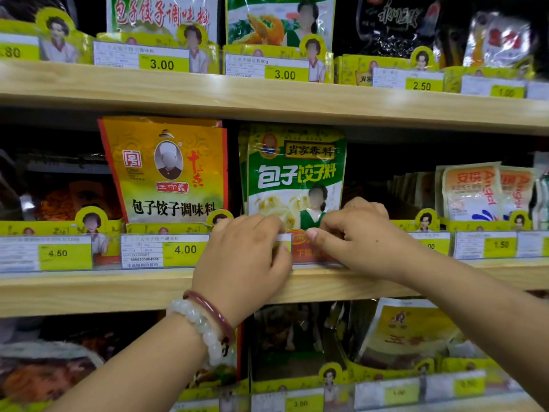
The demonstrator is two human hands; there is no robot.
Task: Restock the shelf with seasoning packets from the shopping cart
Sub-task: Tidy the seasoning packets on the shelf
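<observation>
Toward the left end of the middle shelf (89, 288), an orange-yellow packet (166, 171) standing upright behind the 4.00 price tag (165, 250), untouched. Just right of it, at the shelf's front edge, the left hand (242, 257), two bracelets (205, 325) at its wrist, fingers curled over the front lip at the foot of the green seasoning packet (295, 176); whether pinching the packet itself or only pressing the label strip, impossible to tell. Beside it, nearly touching, the right hand (353, 234), fingers bent narrow around that same lower edge, thumb pressed to the red label below. The green packet upright in its slot, top just under the upper shelf. Further right, pale Angel sachets (472, 191) in a row. No shopping cart in sight. Judged from this: one packet all but seated, needing only straightening; remaining stock in the cart unknowable, so likely more trips ahead.
</observation>
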